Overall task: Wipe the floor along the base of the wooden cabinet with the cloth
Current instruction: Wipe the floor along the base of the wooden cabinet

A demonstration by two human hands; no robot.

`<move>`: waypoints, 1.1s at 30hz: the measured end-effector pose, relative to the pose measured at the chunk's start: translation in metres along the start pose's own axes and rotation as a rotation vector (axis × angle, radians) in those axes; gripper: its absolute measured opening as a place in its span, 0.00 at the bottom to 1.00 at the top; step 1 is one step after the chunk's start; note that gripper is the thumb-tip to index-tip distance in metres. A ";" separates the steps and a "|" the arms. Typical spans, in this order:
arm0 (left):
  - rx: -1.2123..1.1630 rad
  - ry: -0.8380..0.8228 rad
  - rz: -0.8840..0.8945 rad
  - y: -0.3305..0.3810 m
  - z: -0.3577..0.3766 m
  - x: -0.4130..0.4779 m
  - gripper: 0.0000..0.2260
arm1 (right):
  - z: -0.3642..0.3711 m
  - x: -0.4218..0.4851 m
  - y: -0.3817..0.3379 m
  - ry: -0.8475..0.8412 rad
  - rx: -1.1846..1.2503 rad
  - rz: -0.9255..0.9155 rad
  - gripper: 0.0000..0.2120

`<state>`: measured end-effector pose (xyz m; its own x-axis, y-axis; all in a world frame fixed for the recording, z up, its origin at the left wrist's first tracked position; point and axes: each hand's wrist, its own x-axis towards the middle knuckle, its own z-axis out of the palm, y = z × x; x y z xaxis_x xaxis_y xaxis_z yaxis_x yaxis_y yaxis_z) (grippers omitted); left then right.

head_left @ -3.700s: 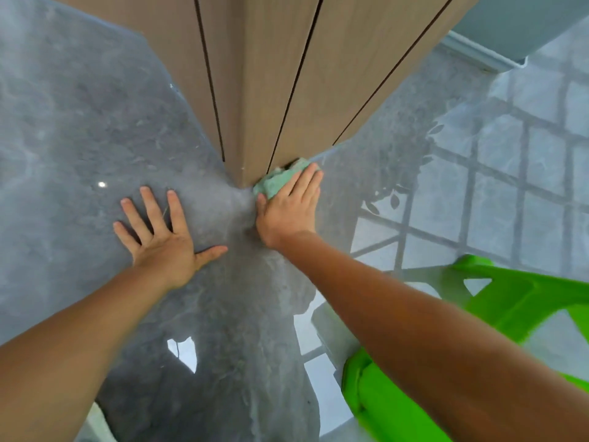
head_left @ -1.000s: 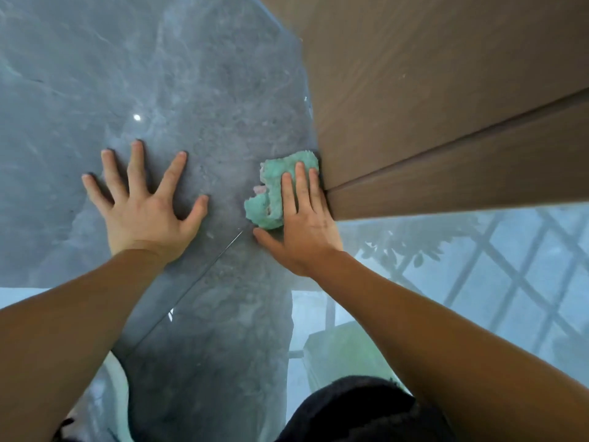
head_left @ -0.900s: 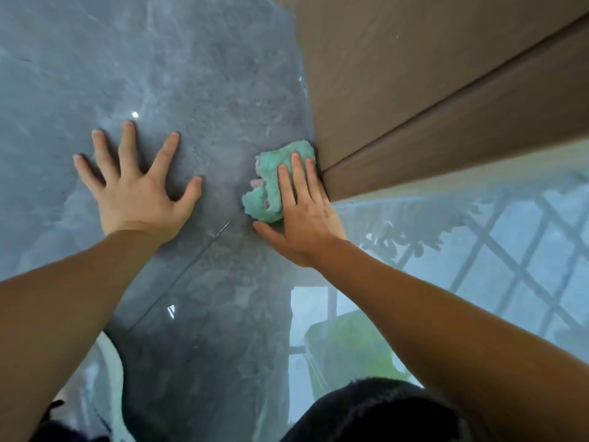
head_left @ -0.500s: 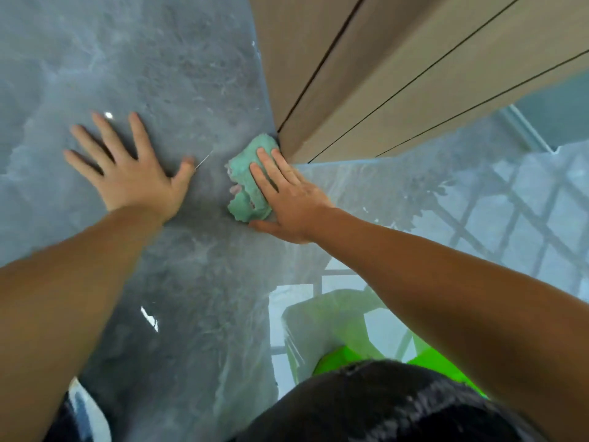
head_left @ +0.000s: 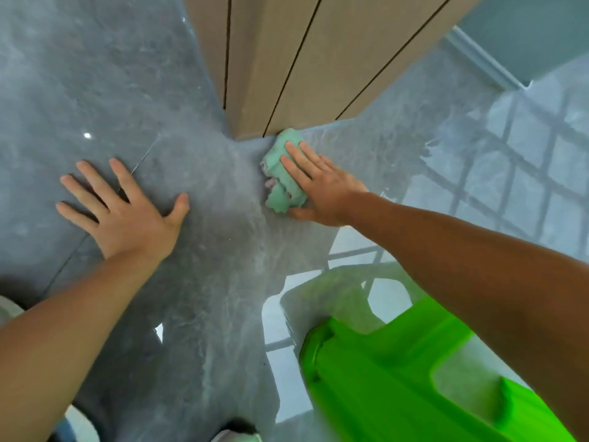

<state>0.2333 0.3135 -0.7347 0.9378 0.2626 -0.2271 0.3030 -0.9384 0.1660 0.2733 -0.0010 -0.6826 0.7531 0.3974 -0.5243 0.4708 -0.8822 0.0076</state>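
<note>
Cloth (head_left: 282, 173) now bunched on the floor (head_left: 207, 250), touching the cabinet (head_left: 271, 74) base just right of its corner; half a second ago it sat left of it. Right hand (head_left: 318, 186) pressed flat on it. Left hand (head_left: 127, 212) splayed, bracing. Right-side edge likely next.

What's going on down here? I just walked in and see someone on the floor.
A person is wiping the floor. The right hand presses a cloth flat against the base of the cabinet, near its corner. The left hand is spread flat on the floor, empty. A green stool stands close by.
</note>
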 end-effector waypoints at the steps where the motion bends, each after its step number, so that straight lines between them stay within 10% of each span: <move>1: 0.002 0.001 0.005 0.000 0.000 0.000 0.48 | 0.001 -0.005 0.018 -0.002 0.052 0.089 0.46; 10: 0.007 0.017 0.016 0.003 0.000 -0.005 0.48 | -0.005 0.013 0.018 0.060 0.537 0.716 0.52; 19: 0.001 0.023 0.023 -0.005 0.002 -0.002 0.48 | 0.002 0.020 -0.058 0.126 0.349 0.209 0.45; 27: -0.027 -0.002 0.056 -0.008 -0.004 -0.004 0.47 | -0.009 0.027 0.046 0.002 0.617 0.850 0.48; 33: 0.009 -0.018 0.117 -0.015 -0.013 -0.002 0.45 | -0.008 0.037 -0.111 0.135 0.467 0.443 0.54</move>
<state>0.2295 0.3300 -0.7246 0.9636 0.1468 -0.2234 0.1895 -0.9646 0.1836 0.2522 0.1137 -0.6960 0.8950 -0.0272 -0.4451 -0.1231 -0.9744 -0.1879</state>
